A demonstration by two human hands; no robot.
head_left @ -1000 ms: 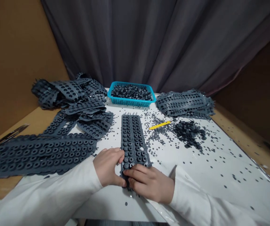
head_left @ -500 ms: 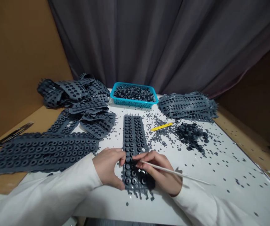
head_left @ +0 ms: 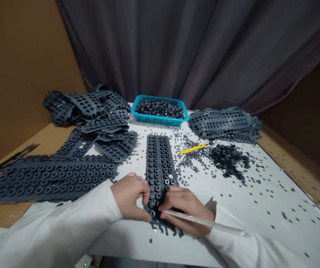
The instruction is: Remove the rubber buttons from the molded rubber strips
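A narrow dark grey moulded rubber sheet (head_left: pixel 158 160) with rows of ring-shaped parts lies lengthwise in front of me. My left hand (head_left: pixel 133 197) is at its lower left edge, fingers curled and thumb pressed against the border, holding it. My right hand (head_left: pixel 186 210) is over the sheet's lower right part, pinching a slender pale stick (head_left: pixel 204 222). The stick's far end points right, blurred, over my sleeve. Its working tip, near the rings by my fingertips, is hard to make out. My right hand covers several rings.
A blue basket (head_left: pixel 160 121) full of small dark parts stands at the back. More rubber sheets (head_left: pixel 56 176) lie left, and a stack of sheets (head_left: pixel 224 124) back right. A yellow cutter-like tool (head_left: pixel 193 149), a pile of dark pieces (head_left: pixel 229 160) and scattered discs lie on the white table (head_left: pixel 204 249).
My right hand has moved down along the sheet toward its near end, carrying the stick. My left hand remains at the left edge. The view has shifted slightly.
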